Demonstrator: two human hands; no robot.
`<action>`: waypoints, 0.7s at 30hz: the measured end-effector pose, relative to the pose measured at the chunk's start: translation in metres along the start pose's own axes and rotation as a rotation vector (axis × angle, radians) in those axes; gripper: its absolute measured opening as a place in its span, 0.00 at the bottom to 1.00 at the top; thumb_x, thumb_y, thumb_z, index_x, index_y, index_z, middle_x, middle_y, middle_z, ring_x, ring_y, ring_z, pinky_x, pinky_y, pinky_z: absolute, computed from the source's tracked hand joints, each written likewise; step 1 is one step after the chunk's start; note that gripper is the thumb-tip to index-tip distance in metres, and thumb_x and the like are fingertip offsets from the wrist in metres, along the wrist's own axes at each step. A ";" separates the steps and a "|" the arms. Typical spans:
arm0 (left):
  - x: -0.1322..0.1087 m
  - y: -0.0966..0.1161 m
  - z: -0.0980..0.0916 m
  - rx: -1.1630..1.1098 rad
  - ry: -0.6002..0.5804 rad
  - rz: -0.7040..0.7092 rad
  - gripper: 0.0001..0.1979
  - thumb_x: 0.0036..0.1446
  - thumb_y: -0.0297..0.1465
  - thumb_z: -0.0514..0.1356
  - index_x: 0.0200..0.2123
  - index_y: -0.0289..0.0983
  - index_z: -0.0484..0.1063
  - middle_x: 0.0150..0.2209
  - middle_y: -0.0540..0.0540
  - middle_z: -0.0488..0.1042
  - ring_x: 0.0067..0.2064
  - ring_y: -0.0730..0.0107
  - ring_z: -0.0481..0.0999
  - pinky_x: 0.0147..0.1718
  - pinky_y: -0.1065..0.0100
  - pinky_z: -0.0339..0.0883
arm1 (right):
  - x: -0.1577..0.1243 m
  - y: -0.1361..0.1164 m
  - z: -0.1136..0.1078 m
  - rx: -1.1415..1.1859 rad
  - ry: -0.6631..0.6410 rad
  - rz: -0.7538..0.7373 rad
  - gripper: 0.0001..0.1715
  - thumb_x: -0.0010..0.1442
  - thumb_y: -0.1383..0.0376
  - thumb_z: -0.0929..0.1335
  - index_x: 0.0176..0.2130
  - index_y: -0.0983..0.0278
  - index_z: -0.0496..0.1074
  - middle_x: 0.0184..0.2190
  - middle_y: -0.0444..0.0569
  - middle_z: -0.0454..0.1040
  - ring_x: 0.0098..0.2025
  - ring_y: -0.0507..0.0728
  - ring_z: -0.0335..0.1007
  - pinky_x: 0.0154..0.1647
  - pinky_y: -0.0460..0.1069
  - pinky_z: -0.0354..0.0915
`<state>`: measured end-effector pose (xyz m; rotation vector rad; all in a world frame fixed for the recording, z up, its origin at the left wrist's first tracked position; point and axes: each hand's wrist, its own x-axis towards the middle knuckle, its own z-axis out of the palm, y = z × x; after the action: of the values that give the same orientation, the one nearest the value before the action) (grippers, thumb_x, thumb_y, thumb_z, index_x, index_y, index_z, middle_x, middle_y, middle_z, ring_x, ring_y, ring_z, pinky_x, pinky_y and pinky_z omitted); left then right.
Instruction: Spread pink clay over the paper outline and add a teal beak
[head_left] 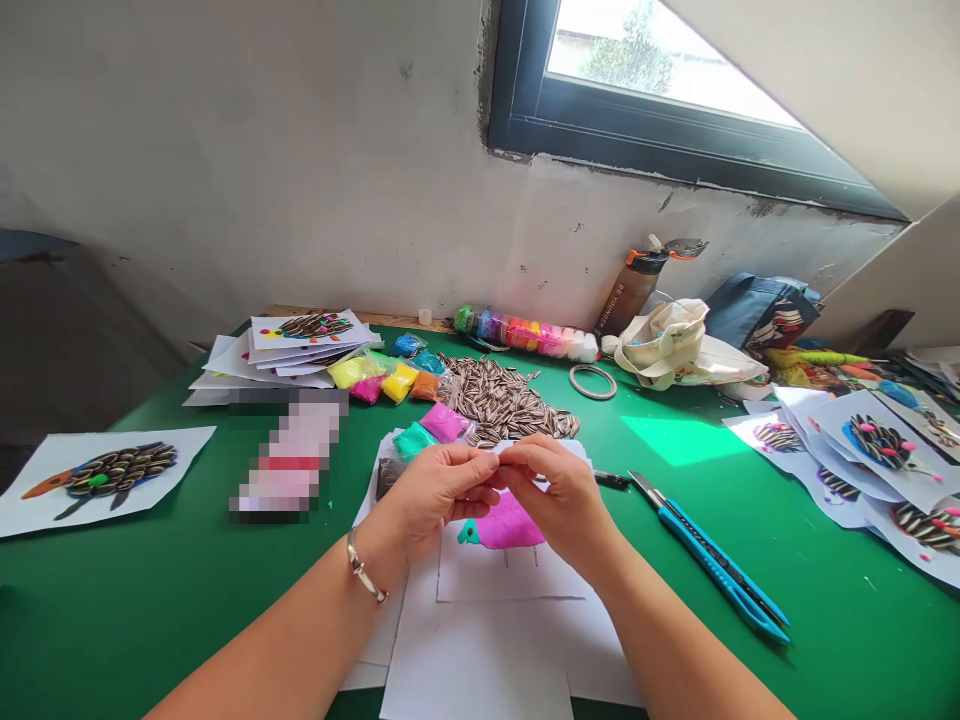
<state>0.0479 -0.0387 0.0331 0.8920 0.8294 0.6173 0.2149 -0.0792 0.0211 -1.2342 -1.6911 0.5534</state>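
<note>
My left hand (442, 495) and my right hand (559, 500) meet fingertip to fingertip over the papers. Both are closed in a pinch, and whatever lies between the fingers is too small or hidden to make out. Below them, on a white sheet (480, 585), is a flat magenta clay body (506, 522) with a teal clay head (469, 533) at its left end. Two pairs of thin drawn lines run down from the body. My hands cover part of the magenta shape. Packets of teal clay (414, 440) and magenta clay (444, 421) lie just beyond my left hand.
A heap of sunflower seeds (499, 395) spreads behind my hands. A blue utility knife (712, 560) lies right, its blade pointing away. Seed-covered pictures (124, 475) lie left, with more stacked (885, 440) at right. A tape roll (592, 381) and a bottle (634, 290) stand farther back.
</note>
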 end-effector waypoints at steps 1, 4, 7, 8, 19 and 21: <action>0.000 0.000 0.000 0.005 -0.008 -0.002 0.16 0.47 0.42 0.71 0.29 0.33 0.77 0.26 0.48 0.72 0.29 0.75 0.72 0.30 0.73 0.65 | 0.000 0.000 0.001 -0.006 0.004 -0.008 0.08 0.61 0.70 0.67 0.35 0.60 0.76 0.33 0.47 0.73 0.35 0.54 0.70 0.35 0.49 0.66; -0.001 0.000 -0.001 0.025 -0.017 0.006 0.15 0.48 0.40 0.71 0.29 0.34 0.77 0.26 0.49 0.72 0.28 0.76 0.70 0.29 0.73 0.64 | 0.000 0.001 0.002 0.003 0.006 -0.011 0.09 0.61 0.71 0.67 0.37 0.60 0.76 0.34 0.47 0.74 0.36 0.54 0.70 0.36 0.49 0.67; -0.001 -0.001 -0.002 0.053 -0.011 0.017 0.14 0.51 0.41 0.69 0.32 0.34 0.78 0.26 0.49 0.72 0.29 0.76 0.70 0.30 0.73 0.64 | 0.000 -0.001 0.000 0.029 -0.001 0.002 0.10 0.60 0.71 0.68 0.39 0.60 0.76 0.35 0.47 0.73 0.35 0.53 0.70 0.36 0.48 0.67; -0.001 -0.001 -0.002 0.059 -0.011 0.017 0.14 0.51 0.41 0.69 0.31 0.34 0.78 0.27 0.49 0.73 0.29 0.76 0.71 0.30 0.73 0.64 | 0.000 -0.002 -0.001 0.034 -0.004 0.006 0.10 0.59 0.72 0.68 0.39 0.60 0.76 0.34 0.46 0.73 0.34 0.53 0.70 0.36 0.48 0.67; -0.002 0.002 -0.001 0.072 -0.013 -0.005 0.14 0.48 0.39 0.70 0.28 0.34 0.77 0.25 0.49 0.71 0.27 0.75 0.68 0.27 0.73 0.62 | -0.002 -0.005 -0.002 -0.112 -0.003 -0.103 0.10 0.61 0.71 0.65 0.36 0.61 0.75 0.32 0.47 0.72 0.34 0.53 0.68 0.35 0.49 0.65; -0.002 0.003 0.001 0.057 -0.014 -0.016 0.13 0.47 0.39 0.71 0.28 0.34 0.77 0.25 0.50 0.71 0.27 0.76 0.68 0.28 0.73 0.62 | -0.002 -0.006 -0.001 -0.109 0.010 -0.095 0.09 0.61 0.71 0.65 0.34 0.61 0.75 0.32 0.47 0.71 0.33 0.53 0.68 0.34 0.48 0.65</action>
<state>0.0473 -0.0392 0.0367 0.9395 0.8448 0.5752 0.2129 -0.0834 0.0253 -1.2239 -1.7816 0.4019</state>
